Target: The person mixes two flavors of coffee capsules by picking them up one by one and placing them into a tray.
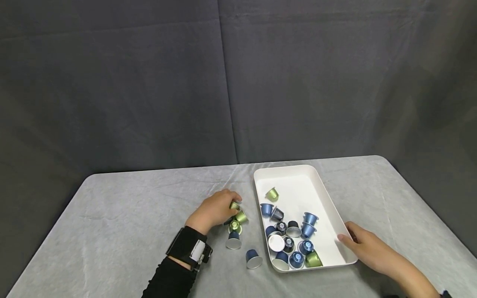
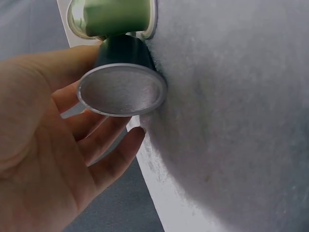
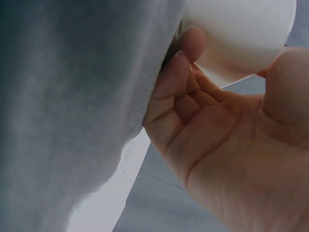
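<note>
The left hand (image 1: 213,211) is resting at a small shiny green metal cup (image 1: 241,217) on the grey cloth-covered table (image 1: 130,215), left of the white plastic tray (image 1: 298,182). Its fingers are bending, but I cannot tell if they are pinching anything. The right hand (image 1: 367,246) is holding the tray's edge. The cups are touching, so one bump could send some rolling. The left wrist view is showing a dark cup's silver lid (image 2: 123,91); the head view is hiding it.

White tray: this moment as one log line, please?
left hand: at green capsules | right hand: grips white tray | tray: partly filled
</note>
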The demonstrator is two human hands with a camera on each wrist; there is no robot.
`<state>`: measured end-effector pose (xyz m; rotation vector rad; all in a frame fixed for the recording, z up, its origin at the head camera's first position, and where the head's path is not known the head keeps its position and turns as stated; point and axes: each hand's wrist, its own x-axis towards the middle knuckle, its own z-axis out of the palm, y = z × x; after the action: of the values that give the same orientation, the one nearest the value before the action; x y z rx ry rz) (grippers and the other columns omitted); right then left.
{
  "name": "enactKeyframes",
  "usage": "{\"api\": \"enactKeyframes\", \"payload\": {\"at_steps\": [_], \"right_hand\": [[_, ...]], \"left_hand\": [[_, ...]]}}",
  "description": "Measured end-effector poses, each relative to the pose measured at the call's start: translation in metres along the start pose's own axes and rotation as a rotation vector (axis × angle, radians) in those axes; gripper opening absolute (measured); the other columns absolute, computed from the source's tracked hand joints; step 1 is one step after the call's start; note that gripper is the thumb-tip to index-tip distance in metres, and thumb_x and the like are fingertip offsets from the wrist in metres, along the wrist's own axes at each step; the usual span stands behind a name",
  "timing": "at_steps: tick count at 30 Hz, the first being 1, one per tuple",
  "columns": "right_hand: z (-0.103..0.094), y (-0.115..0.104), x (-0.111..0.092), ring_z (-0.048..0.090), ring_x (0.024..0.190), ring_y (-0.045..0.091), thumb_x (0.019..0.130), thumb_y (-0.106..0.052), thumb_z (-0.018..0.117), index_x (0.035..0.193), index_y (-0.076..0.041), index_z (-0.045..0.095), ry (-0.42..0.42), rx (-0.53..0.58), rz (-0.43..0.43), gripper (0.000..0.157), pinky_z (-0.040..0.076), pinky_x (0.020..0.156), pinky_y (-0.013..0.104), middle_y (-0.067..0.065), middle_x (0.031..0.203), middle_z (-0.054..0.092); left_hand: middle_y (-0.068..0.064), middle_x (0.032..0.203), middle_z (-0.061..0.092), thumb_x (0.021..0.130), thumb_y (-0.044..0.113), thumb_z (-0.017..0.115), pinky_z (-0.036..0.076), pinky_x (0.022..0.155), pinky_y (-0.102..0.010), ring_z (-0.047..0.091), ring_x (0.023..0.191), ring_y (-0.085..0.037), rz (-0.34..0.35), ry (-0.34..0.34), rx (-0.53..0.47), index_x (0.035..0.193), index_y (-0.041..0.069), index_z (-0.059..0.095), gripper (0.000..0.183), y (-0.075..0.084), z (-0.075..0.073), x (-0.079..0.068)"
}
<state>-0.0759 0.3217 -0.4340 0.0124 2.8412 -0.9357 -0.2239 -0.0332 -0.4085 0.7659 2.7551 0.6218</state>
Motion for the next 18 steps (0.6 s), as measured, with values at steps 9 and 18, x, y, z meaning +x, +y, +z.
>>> {"api": "enactKeyframes", "payload": {"at_steps": [9,18], "right_hand": [[-0.0007,-0.0002,-0.0001,0.049,0.079,0.019,0.103,-0.026,0.054,0.112,0.001,0.053,0.001,-0.002,-0.002,0.028,0.04,0.064,0.031,0.003,0.081,0.051],[-0.0008,0.0002,-0.0001,0.05,0.082,0.019,0.103,-0.026,0.054,0.114,0.002,0.053,-0.002,0.0,-0.004,0.03,0.042,0.066,0.032,0.004,0.087,0.056]], "left_hand": [[-0.011,0.118,0.059,0.091,0.012,0.071,0.046,0.093,-0.042,0.056,0.107,-0.027,-0.019,0.031,-0.063,0.119,0.006,0.066,0.029,-0.0012,0.0032,0.0001],[-0.013,0.112,0.06,0.086,-0.001,0.073,0.047,0.092,-0.04,0.057,0.102,-0.026,0.006,0.045,-0.052,0.121,0.002,0.064,0.036,-0.0015,0.005,0.0009]]}}
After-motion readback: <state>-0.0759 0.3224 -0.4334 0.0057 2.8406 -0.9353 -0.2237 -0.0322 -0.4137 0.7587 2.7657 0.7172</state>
